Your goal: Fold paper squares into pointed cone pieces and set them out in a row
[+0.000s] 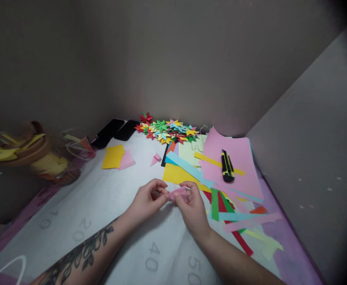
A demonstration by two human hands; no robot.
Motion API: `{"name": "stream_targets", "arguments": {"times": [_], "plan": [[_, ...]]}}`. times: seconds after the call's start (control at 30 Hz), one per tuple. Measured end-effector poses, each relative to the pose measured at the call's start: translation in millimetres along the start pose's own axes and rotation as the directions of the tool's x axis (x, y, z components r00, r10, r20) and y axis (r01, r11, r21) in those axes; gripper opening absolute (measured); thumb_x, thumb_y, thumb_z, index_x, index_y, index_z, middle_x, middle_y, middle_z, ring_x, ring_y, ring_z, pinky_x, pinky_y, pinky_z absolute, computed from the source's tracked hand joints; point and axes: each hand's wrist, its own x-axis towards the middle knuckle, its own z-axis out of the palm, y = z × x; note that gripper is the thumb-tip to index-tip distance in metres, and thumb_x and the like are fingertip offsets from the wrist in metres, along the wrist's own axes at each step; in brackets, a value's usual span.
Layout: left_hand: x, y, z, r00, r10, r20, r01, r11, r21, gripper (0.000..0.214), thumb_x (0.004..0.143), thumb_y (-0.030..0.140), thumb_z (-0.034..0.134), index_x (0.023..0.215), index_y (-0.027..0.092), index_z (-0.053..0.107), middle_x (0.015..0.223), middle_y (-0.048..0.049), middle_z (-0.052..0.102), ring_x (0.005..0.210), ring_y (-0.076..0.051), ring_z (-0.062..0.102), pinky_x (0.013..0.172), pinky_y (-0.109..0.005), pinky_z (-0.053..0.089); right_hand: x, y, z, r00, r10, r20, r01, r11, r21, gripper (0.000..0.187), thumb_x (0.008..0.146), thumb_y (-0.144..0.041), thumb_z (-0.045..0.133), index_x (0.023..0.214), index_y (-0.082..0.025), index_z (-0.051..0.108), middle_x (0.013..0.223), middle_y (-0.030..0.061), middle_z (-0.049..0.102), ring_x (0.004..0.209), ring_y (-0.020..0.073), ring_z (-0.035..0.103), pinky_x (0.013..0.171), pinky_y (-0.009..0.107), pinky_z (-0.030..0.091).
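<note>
The right hand [193, 206] had a small folded pink piece [180, 193] pinched between thumb and fingers, low over the middle of the white-covered surface [102, 198]. The left hand [149, 200] was partly curled, thumb and forefinger drawn close together at the piece's left end; I couldn't tell whether they gripped it or only touched it.

Off to the person's left stood a brown-rimmed pot [27, 156] with yellow things poking out of it, too blurred to name. Beyond the hands lay a second pink fold [155, 159], and left of it yellow paper [113, 156] partly over pink squares [127, 160]. Farther back, a heap of many-coloured folded stars [167, 130] sat near the wall [173, 59], two flat black objects [109, 132] to its left. On the right, a black-and-yellow cutter [227, 166] lay across a yellow strip [209, 159] on a large pink sheet [241, 158], with loose coloured strips [215, 204] crisscrossing nearer the right hand.
</note>
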Motion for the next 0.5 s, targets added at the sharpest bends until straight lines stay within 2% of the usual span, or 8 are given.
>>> {"name": "stream_targets", "arguments": {"times": [0.13, 0.3, 0.5], "plan": [[-1, -4, 1.7, 1.000, -0.007, 0.024, 0.007, 1.000, -0.002, 0.022, 0.076, 0.025, 0.062, 0.094, 0.016, 0.054, 0.073, -0.0009, 0.066, 0.061, -0.011, 0.059, 0.058, -0.022, 0.045, 0, -1, 1, 1.000, 0.000, -0.008, 0.000, 1.000, -0.024, 0.026, 0.080, -0.025, 0.060, 0.101, -0.021, 0.045, 0.075, -0.0004, 0.065, 0.067, 0.0148, 0.063, 0.064, 0.027, 0.049], [1, -2, -1.2, 1.000, -0.013, 0.027, 0.014, 1.000, -0.013, 0.023, 0.074, 0.021, 0.061, 0.094, 0.016, 0.054, 0.072, 0.0000, 0.065, 0.060, -0.010, 0.058, 0.057, -0.022, 0.044, 1, 0, 1, 1.000, 0.022, -0.021, -0.021, 1.000, 0.010, 0.027, 0.080, -0.028, 0.062, 0.099, -0.022, 0.043, 0.069, -0.0023, 0.064, 0.063, 0.0145, 0.062, 0.061, 0.026, 0.049], [4, 3, -8.3, 1.000, -0.024, -0.008, 0.024, 1.000, 0.001, 0.025, 0.071, 0.021, 0.061, 0.095, 0.015, 0.055, 0.067, 0.0028, 0.060, 0.057, -0.010, 0.054, 0.056, -0.021, 0.042, 5, -1, 1, 0.997, 0.038, -0.073, -0.032, 0.997, 0.070, 0.030, 0.078, -0.031, 0.064, 0.096, -0.023, 0.042, 0.068, -0.0036, 0.064, 0.061, 0.0142, 0.063, 0.059, 0.025, 0.050]]}}
